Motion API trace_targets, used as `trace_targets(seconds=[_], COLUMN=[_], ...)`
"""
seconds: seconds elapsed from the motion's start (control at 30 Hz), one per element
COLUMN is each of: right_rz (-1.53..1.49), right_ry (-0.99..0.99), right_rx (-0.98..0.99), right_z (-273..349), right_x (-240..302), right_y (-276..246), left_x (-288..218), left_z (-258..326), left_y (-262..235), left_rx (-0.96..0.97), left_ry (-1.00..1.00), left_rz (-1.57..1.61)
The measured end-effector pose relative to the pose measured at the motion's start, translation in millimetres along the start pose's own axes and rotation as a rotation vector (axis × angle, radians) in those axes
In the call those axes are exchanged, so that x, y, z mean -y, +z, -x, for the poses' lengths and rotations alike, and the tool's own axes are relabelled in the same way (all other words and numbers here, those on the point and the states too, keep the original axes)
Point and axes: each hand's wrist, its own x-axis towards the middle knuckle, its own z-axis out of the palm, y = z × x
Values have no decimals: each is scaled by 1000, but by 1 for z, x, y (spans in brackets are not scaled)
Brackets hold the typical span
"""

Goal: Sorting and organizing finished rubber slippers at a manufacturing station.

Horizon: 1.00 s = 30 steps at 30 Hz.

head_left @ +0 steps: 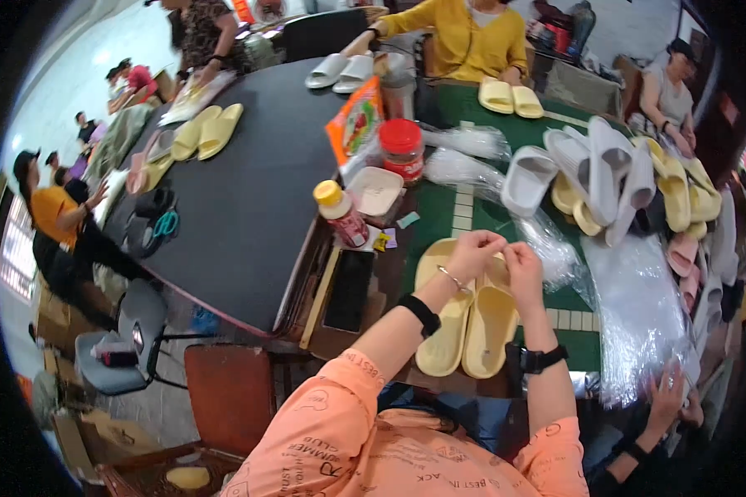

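Just above a pair of pale yellow slippers (487, 335), my left hand (472, 255) and my right hand (523, 272) meet at their fingertips. Both are closed in a pinch; whatever lies between the fingers is too small to make out. The slippers lie side by side on the green table mat, toes away from me, partly hidden by my hands. To the right of my hands is crumpled clear plastic wrap (551, 248). Farther right, a stack of clear plastic bags (638, 306) reaches the table's near edge.
Grey and yellow slippers (609, 166) are heaped at the right. A red-lidded jar (401, 149), a yellow-capped bottle (340, 214) and a black phone (350, 290) stand or lie left of the mat. Another person's hand (667, 393) touches the bags. A person in yellow (472, 37) sits opposite.
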Motion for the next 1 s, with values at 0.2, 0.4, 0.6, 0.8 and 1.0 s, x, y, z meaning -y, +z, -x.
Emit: trace_targets(seconds=[0.2,0.4,0.6,0.8,1.0], right_rz=[-161,-45,33,279,598], right_ry=[48,61,60,-144,0], right_rx=[35,40,50,-61,157], right_z=[-4,-3,-7,13,94], right_x=[2,3,-7,27,44], right_y=[8,7,2,1,11], left_x=[4,10,23,16,25], left_z=[-4,-4,-7,-12,-14], left_y=[-10,-13,-6,-22,-23], left_rx=[-7,1,-60,-212,-253], left_ry=[11,15,64,6,49], left_rz=[1,42,41,137,139])
